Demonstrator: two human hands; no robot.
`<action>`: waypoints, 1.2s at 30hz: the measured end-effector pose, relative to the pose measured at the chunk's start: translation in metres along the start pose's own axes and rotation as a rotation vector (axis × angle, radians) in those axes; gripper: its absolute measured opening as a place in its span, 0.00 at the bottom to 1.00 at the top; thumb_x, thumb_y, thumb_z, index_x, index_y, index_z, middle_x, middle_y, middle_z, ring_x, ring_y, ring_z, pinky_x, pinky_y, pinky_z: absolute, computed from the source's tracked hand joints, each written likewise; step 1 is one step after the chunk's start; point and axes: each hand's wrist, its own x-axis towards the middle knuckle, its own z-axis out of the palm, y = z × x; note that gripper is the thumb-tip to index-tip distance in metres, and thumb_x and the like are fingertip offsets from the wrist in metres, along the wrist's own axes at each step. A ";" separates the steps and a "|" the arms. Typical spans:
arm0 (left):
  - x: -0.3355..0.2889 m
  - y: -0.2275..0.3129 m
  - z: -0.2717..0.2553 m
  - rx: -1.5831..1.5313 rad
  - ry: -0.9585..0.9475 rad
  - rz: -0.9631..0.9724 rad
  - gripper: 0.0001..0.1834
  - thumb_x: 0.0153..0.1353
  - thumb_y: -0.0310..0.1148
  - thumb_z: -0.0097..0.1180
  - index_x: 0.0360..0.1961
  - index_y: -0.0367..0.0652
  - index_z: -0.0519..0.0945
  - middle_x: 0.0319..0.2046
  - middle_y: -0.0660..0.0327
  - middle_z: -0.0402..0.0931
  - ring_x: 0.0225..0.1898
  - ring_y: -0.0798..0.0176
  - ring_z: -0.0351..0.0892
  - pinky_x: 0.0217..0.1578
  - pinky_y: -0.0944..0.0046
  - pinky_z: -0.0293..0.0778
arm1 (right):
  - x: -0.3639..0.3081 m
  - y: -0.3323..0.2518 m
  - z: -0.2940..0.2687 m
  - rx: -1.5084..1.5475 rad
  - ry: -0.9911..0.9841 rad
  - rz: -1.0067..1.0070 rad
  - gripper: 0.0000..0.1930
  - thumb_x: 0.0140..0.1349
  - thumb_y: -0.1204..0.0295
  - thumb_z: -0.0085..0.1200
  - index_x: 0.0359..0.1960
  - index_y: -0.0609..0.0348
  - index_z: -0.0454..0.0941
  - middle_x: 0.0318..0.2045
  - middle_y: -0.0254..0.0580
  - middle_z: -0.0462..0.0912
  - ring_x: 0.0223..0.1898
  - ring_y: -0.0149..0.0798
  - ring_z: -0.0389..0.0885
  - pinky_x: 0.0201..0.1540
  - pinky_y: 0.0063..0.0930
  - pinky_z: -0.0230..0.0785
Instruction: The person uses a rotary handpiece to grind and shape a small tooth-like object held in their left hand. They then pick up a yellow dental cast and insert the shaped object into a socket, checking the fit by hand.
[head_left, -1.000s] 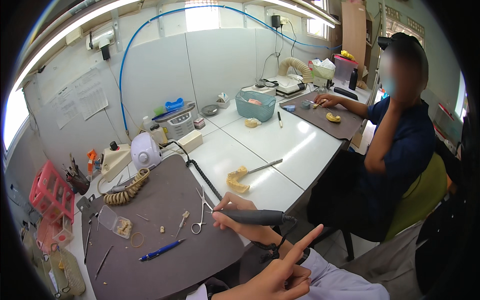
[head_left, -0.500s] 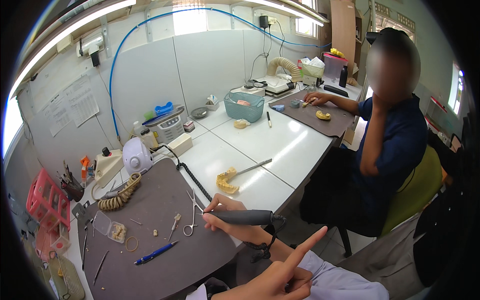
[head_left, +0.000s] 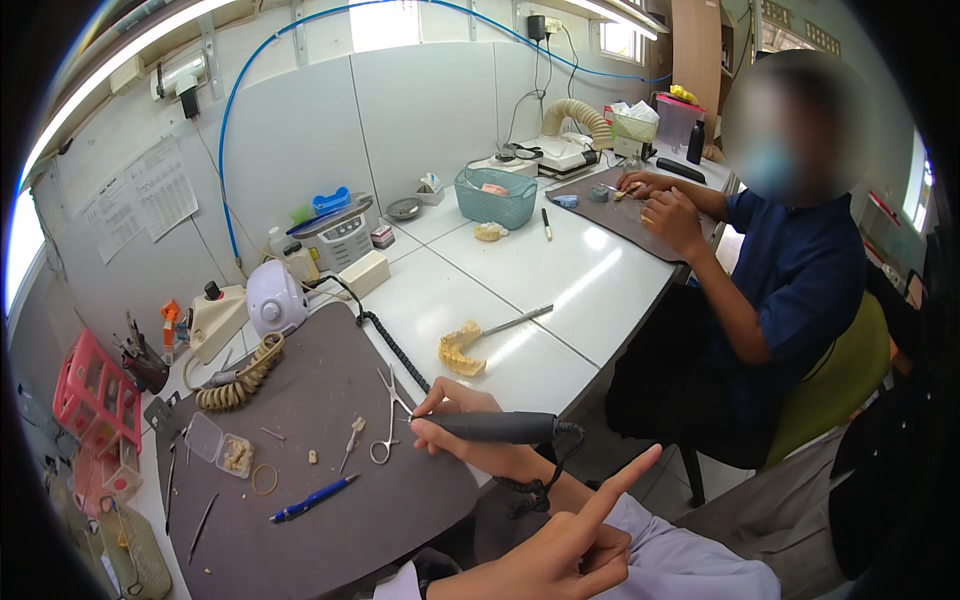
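Note:
My right hand [head_left: 482, 457] grips a black rotary handpiece [head_left: 495, 428] with a coiled cord, held level above the right edge of the dark mat [head_left: 360, 520]. A thin tip at its left end points toward the scissor-like clamp [head_left: 388, 430] lying on the mat. Closer to me, my left hand [head_left: 565, 548] points up and to the right, its index finger stretched out and the other fingers curled, with nothing seen in it. A yellowish dental cast [head_left: 458, 350] with a metal rod [head_left: 515, 320] rests on the white table beyond my right hand.
On the mat lie a blue pen [head_left: 312, 499], a clear box of small tooth-like pieces [head_left: 237, 455], a rubber band [head_left: 264, 480] and thin tools. A white-purple control unit [head_left: 275, 298] stands behind. At right, a co-worker [head_left: 800, 270] sits near a teal basket [head_left: 495, 200].
The co-worker's raised hand has come down from the head to the far mat, where both hands now work. My view has shifted slightly; my own hands keep nearly the same pose.

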 end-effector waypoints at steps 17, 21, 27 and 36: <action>-0.001 -0.012 -0.002 -0.042 0.066 -0.033 0.48 0.52 0.16 0.48 0.72 0.42 0.39 0.10 0.64 0.56 0.13 0.73 0.56 0.19 0.71 0.54 | 0.004 -0.003 0.009 0.038 -0.050 0.100 0.09 0.63 0.69 0.55 0.37 0.60 0.71 0.27 0.41 0.82 0.27 0.24 0.78 0.32 0.19 0.68; 0.012 -0.001 0.002 -0.086 -0.005 -0.038 0.41 0.56 0.21 0.49 0.70 0.42 0.48 0.11 0.62 0.59 0.13 0.72 0.59 0.19 0.68 0.57 | -0.005 -0.010 -0.006 -0.025 -0.008 0.092 0.10 0.64 0.68 0.55 0.37 0.60 0.71 0.27 0.41 0.82 0.27 0.24 0.78 0.31 0.18 0.68; 0.046 -0.023 0.006 -0.258 -0.156 -0.104 0.46 0.58 0.20 0.44 0.71 0.43 0.31 0.12 0.66 0.58 0.15 0.74 0.57 0.22 0.72 0.57 | 0.002 -0.007 0.004 0.002 -0.043 0.068 0.11 0.64 0.67 0.56 0.37 0.60 0.70 0.26 0.40 0.82 0.26 0.23 0.78 0.29 0.18 0.67; 0.047 -0.039 0.013 -0.337 -0.201 -0.292 0.45 0.59 0.20 0.43 0.72 0.47 0.32 0.14 0.69 0.62 0.14 0.77 0.59 0.18 0.77 0.56 | -0.002 -0.006 0.002 0.024 -0.044 0.074 0.10 0.64 0.67 0.55 0.37 0.60 0.70 0.26 0.39 0.82 0.26 0.22 0.77 0.29 0.16 0.67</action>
